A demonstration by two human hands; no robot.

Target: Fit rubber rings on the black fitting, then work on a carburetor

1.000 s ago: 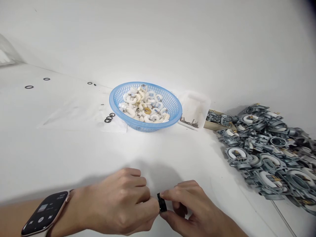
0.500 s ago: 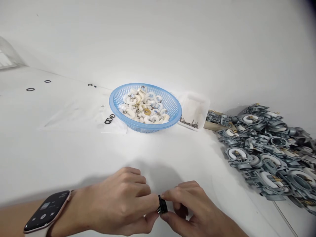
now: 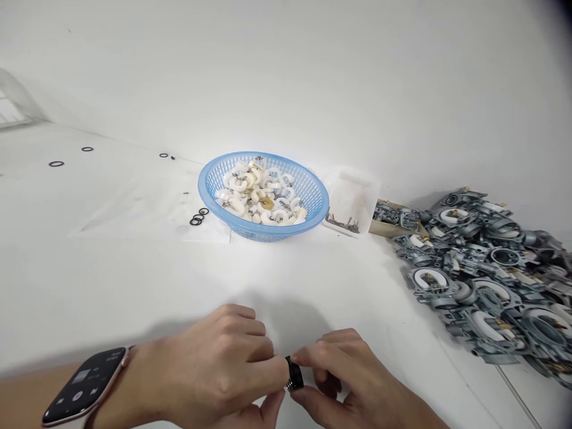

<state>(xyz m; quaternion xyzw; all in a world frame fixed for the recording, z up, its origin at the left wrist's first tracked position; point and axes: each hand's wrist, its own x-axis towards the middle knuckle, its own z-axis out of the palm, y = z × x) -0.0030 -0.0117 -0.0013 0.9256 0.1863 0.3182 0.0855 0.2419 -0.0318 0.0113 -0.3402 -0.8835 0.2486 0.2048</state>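
Low in the view, my left hand point(image 3: 223, 366) and my right hand point(image 3: 353, 381) meet over the white table point(image 3: 134, 280). Both pinch a small black ring-shaped part point(image 3: 294, 375) between their fingertips; a bit of metal shows at its lower edge. The fingers of both hands are curled closed round it. A smartwatch point(image 3: 84, 387) sits on my left wrist.
A blue basket point(image 3: 313, 208) holds several white curved plastic pieces. Beside it stand a clear tray point(image 3: 357, 193) with small metal pins and a heap of grey metal carburetor bodies point(image 3: 487, 274) at the right. Black O-rings point(image 3: 197, 217) lie left of the basket.
The black part has turned slightly between my fingertips and my left thumb has shifted under it. Both hands stay in place.
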